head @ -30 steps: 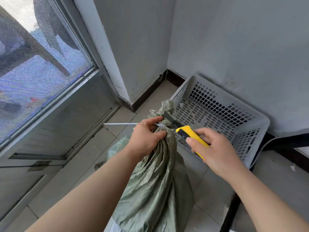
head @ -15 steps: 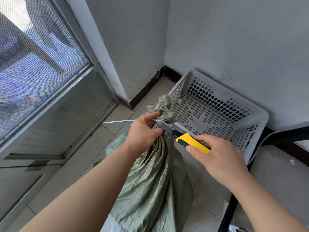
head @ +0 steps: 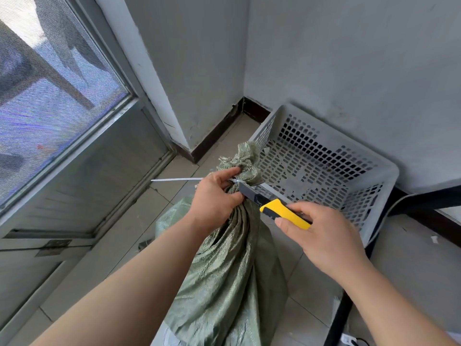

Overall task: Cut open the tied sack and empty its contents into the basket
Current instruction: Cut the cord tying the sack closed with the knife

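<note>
A green woven sack (head: 232, 270) stands upright on the tiled floor, its neck bunched and bound by a white zip tie (head: 179, 180) whose tail sticks out to the left. My left hand (head: 215, 201) grips the neck just below the tie. My right hand (head: 321, 236) holds a yellow utility knife (head: 282, 212), its blade tip touching the tie at the neck. A grey perforated plastic basket (head: 374, 168) sits on the floor behind the sack, against the wall; nothing but a few scraps shows inside.
A screened door with a metal frame (head: 74, 136) fills the left side. Grey walls meet in a corner (head: 245, 101) behind the basket. A dark metal frame leg (head: 341, 313) and a light surface stand at the right.
The knife blade has moved from above the sack's neck down and leftward onto the zip tie. My left hand keeps its grip on the neck.
</note>
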